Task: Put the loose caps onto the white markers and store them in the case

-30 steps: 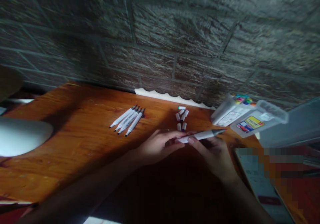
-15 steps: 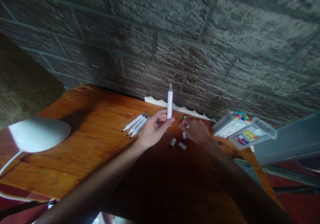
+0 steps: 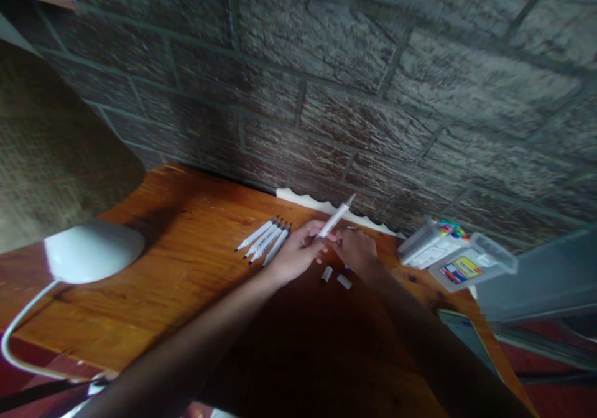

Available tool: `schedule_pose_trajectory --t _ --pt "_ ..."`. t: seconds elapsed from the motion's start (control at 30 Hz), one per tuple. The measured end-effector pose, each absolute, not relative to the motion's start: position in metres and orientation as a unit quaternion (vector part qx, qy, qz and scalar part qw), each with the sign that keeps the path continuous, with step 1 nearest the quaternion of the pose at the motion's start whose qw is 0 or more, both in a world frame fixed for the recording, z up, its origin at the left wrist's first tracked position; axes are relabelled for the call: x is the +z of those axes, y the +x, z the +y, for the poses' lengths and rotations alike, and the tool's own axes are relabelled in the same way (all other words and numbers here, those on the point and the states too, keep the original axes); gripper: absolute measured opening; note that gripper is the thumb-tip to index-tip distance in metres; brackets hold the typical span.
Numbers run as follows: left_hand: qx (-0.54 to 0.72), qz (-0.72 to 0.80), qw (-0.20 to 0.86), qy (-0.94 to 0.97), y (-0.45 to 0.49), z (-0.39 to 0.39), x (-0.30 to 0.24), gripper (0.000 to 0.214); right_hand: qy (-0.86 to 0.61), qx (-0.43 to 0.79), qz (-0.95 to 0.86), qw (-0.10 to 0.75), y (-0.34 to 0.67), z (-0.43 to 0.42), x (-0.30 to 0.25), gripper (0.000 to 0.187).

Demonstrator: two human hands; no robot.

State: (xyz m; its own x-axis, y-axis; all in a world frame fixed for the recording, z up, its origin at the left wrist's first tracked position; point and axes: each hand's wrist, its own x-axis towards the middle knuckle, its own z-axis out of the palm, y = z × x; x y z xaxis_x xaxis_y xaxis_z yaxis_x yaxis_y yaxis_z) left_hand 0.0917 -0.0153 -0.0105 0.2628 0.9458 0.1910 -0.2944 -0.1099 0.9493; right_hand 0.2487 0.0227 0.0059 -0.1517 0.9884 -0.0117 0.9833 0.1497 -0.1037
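A white marker (image 3: 334, 220) with a bare reddish tip leans up to the right, pinched near its lower end by my left hand (image 3: 298, 251). My right hand (image 3: 357, 247) is closed close beside the marker's lower part, its fingers curled and near the left fingertips. Whatever those right fingers hold is hidden. Just below the hands lie a dark-ended white cap (image 3: 326, 274) and a pale cap (image 3: 344, 281). Several white markers (image 3: 263, 239) rest side by side on the table, left of my left hand.
On the wooden table (image 3: 186, 231) stands a lamp with a white base (image 3: 96, 251) at left. Clear plastic boxes (image 3: 459, 262), one with colourful pens, are at right, near a phone (image 3: 469, 337). A white scalloped strip (image 3: 303, 201) runs along the stone wall (image 3: 326, 119).
The marker has gone from upright to tilted right, and sits lower. My right hand has come left and up against the left fingers. The view has shifted slightly.
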Motion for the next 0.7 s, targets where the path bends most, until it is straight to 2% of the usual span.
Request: schedule_pose_trajectory --t 0.17,0.23,0.4,0.57,0.63,0.7 --pt "0.484 0.361 0.645 0.469 0.092 -0.018 -0.012 0.029 -0.617 0.127 -0.770 0.106 0.253 0.022 0.005 0.012" --pt "0.470 0.368 0.664 0.451 0.093 -0.018 -0.013 0.033 -0.595 0.174 -0.768 0.160 0.268 0.015 0.008 0.013" --pt "0.450 0.331 0.695 0.452 0.099 -0.021 -0.016 0.045 -0.551 0.254 -0.714 0.348 0.320 -0.011 0.012 0.042" --pt "0.400 0.326 0.690 0.507 0.107 -0.029 -0.013 0.041 -0.482 0.366 -0.548 0.578 0.341 -0.028 0.013 0.040" --pt "0.377 0.331 0.685 0.527 0.109 -0.033 -0.011 0.039 -0.465 0.379 -0.516 0.611 0.339 -0.031 0.015 0.038" --pt "0.364 0.333 0.686 0.535 0.111 -0.037 -0.010 0.039 -0.465 0.390 -0.515 0.605 0.336 -0.032 0.016 0.038"
